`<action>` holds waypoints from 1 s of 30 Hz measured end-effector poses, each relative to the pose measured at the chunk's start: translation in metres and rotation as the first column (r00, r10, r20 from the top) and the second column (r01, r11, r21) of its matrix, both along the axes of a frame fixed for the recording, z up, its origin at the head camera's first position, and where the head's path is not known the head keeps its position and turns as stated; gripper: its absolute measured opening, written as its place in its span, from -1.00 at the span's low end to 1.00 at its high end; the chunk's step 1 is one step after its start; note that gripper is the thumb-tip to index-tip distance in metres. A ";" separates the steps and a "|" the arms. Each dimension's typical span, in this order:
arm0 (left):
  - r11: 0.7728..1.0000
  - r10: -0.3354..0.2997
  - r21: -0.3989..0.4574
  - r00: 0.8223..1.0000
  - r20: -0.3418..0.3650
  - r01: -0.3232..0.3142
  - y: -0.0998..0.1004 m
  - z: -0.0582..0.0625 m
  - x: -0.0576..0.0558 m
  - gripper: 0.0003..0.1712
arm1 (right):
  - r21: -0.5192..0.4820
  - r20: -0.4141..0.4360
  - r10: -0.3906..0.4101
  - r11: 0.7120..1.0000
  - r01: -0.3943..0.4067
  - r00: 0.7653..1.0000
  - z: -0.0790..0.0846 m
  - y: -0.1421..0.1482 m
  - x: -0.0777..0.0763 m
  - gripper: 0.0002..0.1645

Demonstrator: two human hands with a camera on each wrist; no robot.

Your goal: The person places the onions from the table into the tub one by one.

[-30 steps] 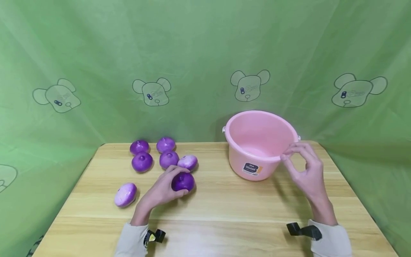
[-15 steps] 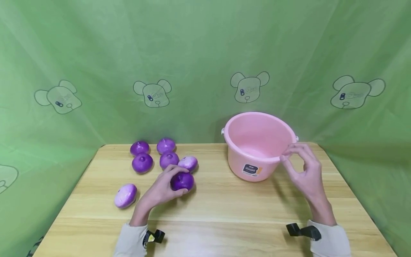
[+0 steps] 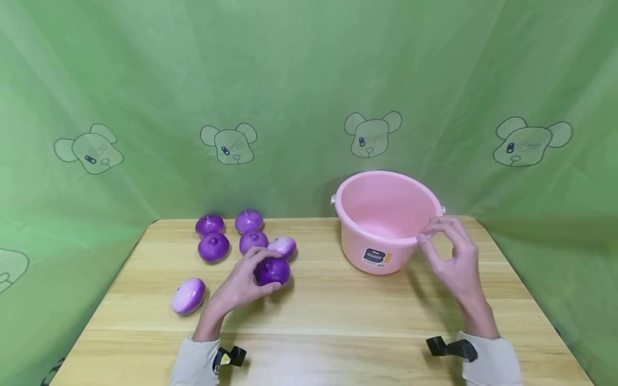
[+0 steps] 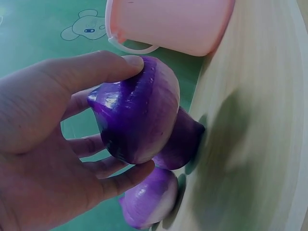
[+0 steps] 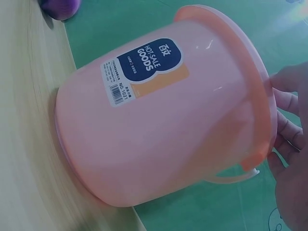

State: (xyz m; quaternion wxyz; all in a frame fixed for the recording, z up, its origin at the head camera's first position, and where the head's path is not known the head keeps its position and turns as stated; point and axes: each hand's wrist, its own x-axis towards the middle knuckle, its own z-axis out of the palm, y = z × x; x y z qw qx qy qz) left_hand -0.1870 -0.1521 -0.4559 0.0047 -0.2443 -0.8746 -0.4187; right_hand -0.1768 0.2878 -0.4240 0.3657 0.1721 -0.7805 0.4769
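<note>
My left hand (image 3: 238,281) grips a dark purple onion (image 3: 274,272) between thumb and fingers, left of the table's middle. In the left wrist view the held onion (image 4: 132,110) shows a pointed tip towards the palm and a paler side facing away, with its shadow cast on the wood. On the right, my right hand (image 3: 456,262) pinches the rim of a pink bucket (image 3: 367,241) with thumb and fingertips. The bucket stands upright, its inside bare where visible. The right wrist view shows the bucket's label (image 5: 144,70) and the fingers at its rim.
Behind the held onion lie several more purple onions, including a pale-sided onion (image 3: 282,246) and a darker onion (image 3: 213,247). One pale onion (image 3: 188,296) lies apart at the left. A green curtain (image 3: 299,80) hangs behind the wooden table (image 3: 338,343).
Both hands keep their holds on the onion and the bucket rim. The whole head view has shifted slightly, with the scene a little lower and the right side further left.
</note>
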 end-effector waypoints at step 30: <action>0.982 -0.015 0.184 0.994 -0.112 0.036 0.007 0.045 -0.025 -0.27 | -0.062 -0.104 -0.054 0.997 0.048 0.993 0.022 -0.029 0.015 -0.87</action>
